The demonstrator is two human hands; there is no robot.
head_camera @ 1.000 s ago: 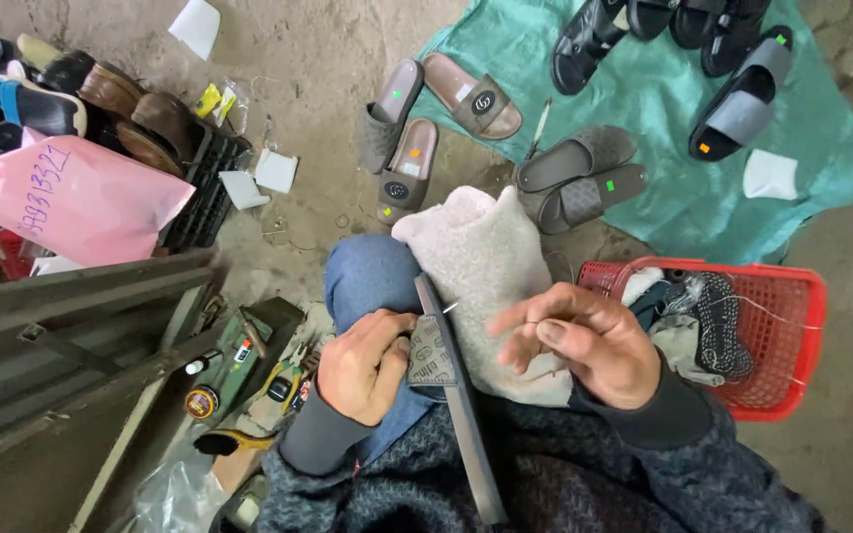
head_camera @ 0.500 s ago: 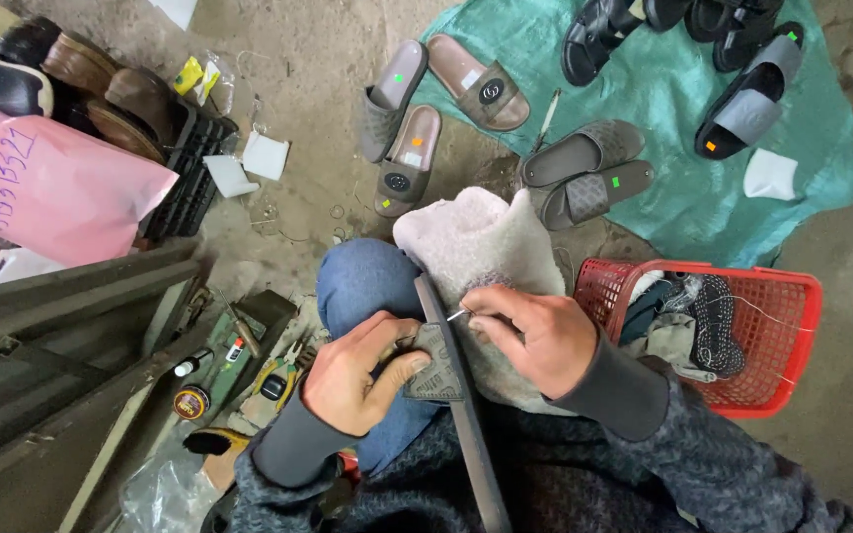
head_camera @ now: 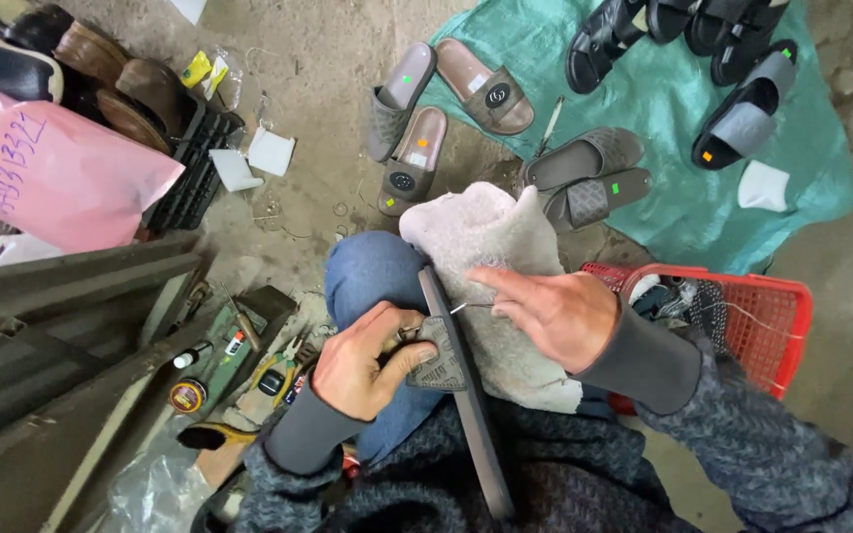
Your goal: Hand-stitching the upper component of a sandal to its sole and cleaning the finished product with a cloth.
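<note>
Head view: thin metal needle [head_camera: 468, 307] pinched in right hand [head_camera: 555, 318], dark grey rubber slide sandal [head_camera: 451, 380] gripped edge-up by left hand [head_camera: 362, 363].

Right fingertips [head_camera: 499, 304] closed narrow on the needle, tip aimed leftward at the sole's rim, almost touching. Left fingers [head_camera: 409, 357] wrapped around the woven strap just left of that rim, thumb over the top. Long axis of the sandal running from near the needle down toward the body, so the right hand nearer the stitching edge. Under both, a pale grey folded cloth [head_camera: 486, 242] over a blue-jeaned knee [head_camera: 367, 276]. Beyond the right wrist, a red plastic basket [head_camera: 777, 316], close; open room mainly forward, toward bare concrete and the teal tarpaulin [head_camera: 673, 212].
</note>
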